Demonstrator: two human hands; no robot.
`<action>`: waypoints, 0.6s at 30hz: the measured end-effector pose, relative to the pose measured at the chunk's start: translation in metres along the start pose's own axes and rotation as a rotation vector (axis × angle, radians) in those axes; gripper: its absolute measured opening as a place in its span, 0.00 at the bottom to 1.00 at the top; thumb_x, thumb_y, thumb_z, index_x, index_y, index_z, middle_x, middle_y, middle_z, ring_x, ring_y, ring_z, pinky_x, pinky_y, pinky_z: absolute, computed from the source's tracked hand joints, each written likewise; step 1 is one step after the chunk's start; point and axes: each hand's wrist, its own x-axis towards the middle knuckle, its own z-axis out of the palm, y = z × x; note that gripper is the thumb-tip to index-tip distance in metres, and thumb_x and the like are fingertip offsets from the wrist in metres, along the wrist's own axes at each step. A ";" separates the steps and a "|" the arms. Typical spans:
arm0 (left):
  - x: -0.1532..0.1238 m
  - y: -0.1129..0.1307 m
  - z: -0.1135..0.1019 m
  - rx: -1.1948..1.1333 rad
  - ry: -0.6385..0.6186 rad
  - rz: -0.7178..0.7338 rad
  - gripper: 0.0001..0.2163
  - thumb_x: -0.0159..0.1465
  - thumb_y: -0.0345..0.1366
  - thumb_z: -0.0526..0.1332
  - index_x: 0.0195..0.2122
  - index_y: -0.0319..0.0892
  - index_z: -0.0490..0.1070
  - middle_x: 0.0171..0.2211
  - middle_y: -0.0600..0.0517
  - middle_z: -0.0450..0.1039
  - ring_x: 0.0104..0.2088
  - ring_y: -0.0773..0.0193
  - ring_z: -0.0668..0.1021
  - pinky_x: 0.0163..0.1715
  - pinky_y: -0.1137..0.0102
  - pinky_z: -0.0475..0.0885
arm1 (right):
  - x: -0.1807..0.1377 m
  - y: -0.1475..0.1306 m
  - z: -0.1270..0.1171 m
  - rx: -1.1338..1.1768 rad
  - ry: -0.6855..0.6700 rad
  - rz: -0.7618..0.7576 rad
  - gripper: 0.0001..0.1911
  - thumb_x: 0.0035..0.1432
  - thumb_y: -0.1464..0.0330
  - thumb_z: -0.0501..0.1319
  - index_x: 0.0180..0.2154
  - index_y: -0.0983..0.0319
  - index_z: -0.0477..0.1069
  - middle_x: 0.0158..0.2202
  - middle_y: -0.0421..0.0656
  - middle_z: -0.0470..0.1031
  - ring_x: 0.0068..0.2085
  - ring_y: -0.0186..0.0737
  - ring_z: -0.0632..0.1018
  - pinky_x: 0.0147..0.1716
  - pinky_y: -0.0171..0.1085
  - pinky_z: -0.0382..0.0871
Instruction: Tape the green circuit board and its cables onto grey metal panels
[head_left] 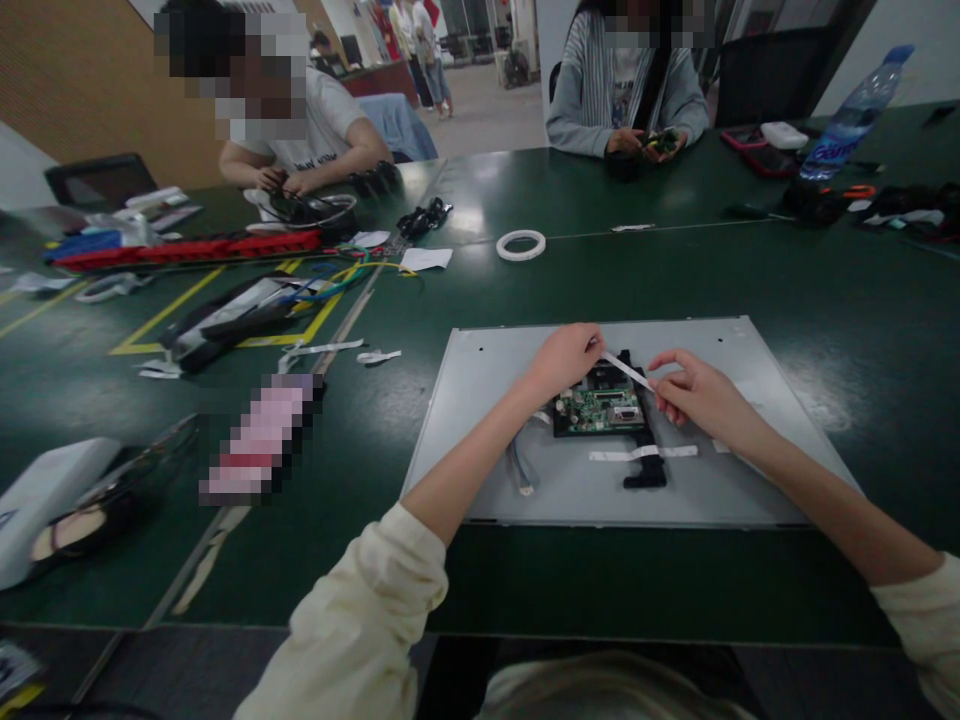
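Between my two hands runs a short strip of white tape (627, 371), one end pinched by each. My left hand (568, 355) grips it at the upper left, and my right hand (691, 392) has the other end, fingers curled. Just under the strip is a green circuit board (596, 411) on a dark mount. This rests on a flat grey metal panel (480, 430). Another piece of white tape (679, 452) crosses a black bracket (645, 475) below the board. A grey cable (517, 465) with a pale connector lies left of the board.
A roll of white tape (520, 246) lies beyond the panel. To the left are a phone (262, 435), tape scraps (379, 356) and a white device (56, 500). Two people sit across the green table (637, 585), handling dark items. A water bottle (855, 115) stands far right.
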 end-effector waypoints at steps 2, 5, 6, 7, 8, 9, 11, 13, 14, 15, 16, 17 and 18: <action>0.000 0.000 0.001 0.036 -0.001 0.008 0.09 0.63 0.32 0.51 0.33 0.38 0.70 0.32 0.49 0.74 0.34 0.63 0.73 0.33 0.70 0.65 | -0.001 0.001 0.001 -0.039 0.016 -0.013 0.12 0.56 0.63 0.56 0.42 0.59 0.60 0.21 0.34 0.67 0.19 0.30 0.68 0.17 0.28 0.61; -0.001 0.002 0.002 0.097 0.004 0.033 0.09 0.64 0.32 0.50 0.33 0.38 0.69 0.33 0.48 0.74 0.35 0.62 0.74 0.35 0.70 0.65 | -0.002 0.000 0.004 -0.129 0.055 -0.028 0.10 0.56 0.63 0.55 0.40 0.59 0.61 0.21 0.33 0.67 0.18 0.31 0.68 0.15 0.29 0.61; -0.001 0.003 0.003 0.124 0.005 0.047 0.09 0.65 0.32 0.50 0.34 0.38 0.69 0.33 0.48 0.74 0.35 0.61 0.74 0.36 0.69 0.65 | -0.002 -0.001 0.004 -0.171 0.071 -0.034 0.10 0.57 0.63 0.55 0.40 0.59 0.61 0.21 0.34 0.67 0.18 0.31 0.68 0.15 0.29 0.60; -0.001 0.004 0.003 0.153 0.006 0.062 0.10 0.65 0.32 0.49 0.34 0.38 0.68 0.34 0.48 0.74 0.36 0.61 0.74 0.37 0.69 0.66 | -0.003 -0.002 0.005 -0.214 0.084 -0.041 0.09 0.57 0.64 0.54 0.40 0.59 0.61 0.21 0.34 0.67 0.18 0.31 0.68 0.16 0.29 0.60; -0.001 0.004 0.003 0.183 0.007 0.076 0.10 0.66 0.32 0.48 0.34 0.38 0.68 0.34 0.47 0.73 0.37 0.61 0.74 0.37 0.69 0.66 | -0.003 -0.003 0.005 -0.255 0.094 -0.050 0.09 0.57 0.64 0.54 0.40 0.59 0.61 0.20 0.34 0.68 0.18 0.31 0.68 0.17 0.30 0.60; -0.002 0.005 0.004 0.209 0.006 0.088 0.10 0.66 0.32 0.48 0.35 0.38 0.68 0.35 0.47 0.73 0.37 0.61 0.74 0.38 0.68 0.66 | -0.003 -0.004 0.006 -0.291 0.101 -0.061 0.08 0.57 0.65 0.54 0.39 0.59 0.61 0.20 0.34 0.68 0.18 0.31 0.68 0.18 0.30 0.60; -0.002 0.005 0.004 0.244 0.000 0.099 0.10 0.67 0.33 0.48 0.36 0.38 0.67 0.36 0.47 0.73 0.38 0.60 0.74 0.39 0.68 0.66 | -0.003 -0.005 0.006 -0.352 0.110 -0.085 0.07 0.57 0.66 0.54 0.39 0.59 0.62 0.20 0.34 0.68 0.19 0.32 0.69 0.20 0.31 0.59; -0.002 0.003 0.005 0.260 -0.009 0.093 0.09 0.67 0.33 0.47 0.38 0.39 0.66 0.35 0.47 0.73 0.38 0.60 0.75 0.38 0.68 0.66 | -0.003 -0.006 0.006 -0.404 0.118 -0.108 0.07 0.58 0.66 0.54 0.39 0.59 0.62 0.21 0.34 0.69 0.20 0.32 0.70 0.22 0.32 0.59; -0.001 0.003 0.005 0.262 -0.018 0.088 0.09 0.67 0.32 0.47 0.39 0.39 0.66 0.34 0.48 0.73 0.38 0.60 0.75 0.37 0.68 0.66 | -0.004 -0.006 0.006 -0.429 0.123 -0.119 0.07 0.58 0.66 0.53 0.39 0.59 0.62 0.21 0.35 0.69 0.21 0.33 0.70 0.23 0.32 0.59; -0.001 0.002 0.005 0.259 -0.029 0.083 0.09 0.67 0.32 0.46 0.40 0.39 0.65 0.34 0.48 0.73 0.37 0.60 0.75 0.36 0.69 0.66 | -0.004 -0.007 0.007 -0.453 0.129 -0.128 0.07 0.58 0.66 0.53 0.40 0.59 0.62 0.21 0.35 0.70 0.22 0.33 0.70 0.24 0.32 0.58; -0.001 0.001 0.005 0.252 -0.040 0.077 0.09 0.67 0.32 0.46 0.41 0.39 0.65 0.33 0.48 0.73 0.36 0.60 0.75 0.35 0.69 0.65 | -0.004 -0.007 0.007 -0.474 0.133 -0.134 0.08 0.58 0.65 0.54 0.40 0.59 0.62 0.22 0.35 0.70 0.23 0.34 0.71 0.25 0.32 0.58; -0.001 0.000 0.005 0.241 -0.048 0.073 0.09 0.66 0.32 0.47 0.41 0.40 0.64 0.33 0.48 0.74 0.36 0.60 0.75 0.34 0.69 0.65 | -0.004 -0.007 0.007 -0.491 0.135 -0.136 0.08 0.58 0.65 0.54 0.40 0.59 0.63 0.22 0.36 0.71 0.24 0.34 0.71 0.25 0.32 0.58; -0.001 0.000 0.004 0.227 -0.052 0.072 0.08 0.66 0.32 0.48 0.42 0.40 0.64 0.34 0.48 0.74 0.36 0.60 0.75 0.33 0.70 0.65 | -0.004 -0.007 0.006 -0.502 0.134 -0.132 0.08 0.58 0.65 0.54 0.40 0.60 0.63 0.22 0.36 0.71 0.24 0.34 0.71 0.25 0.33 0.58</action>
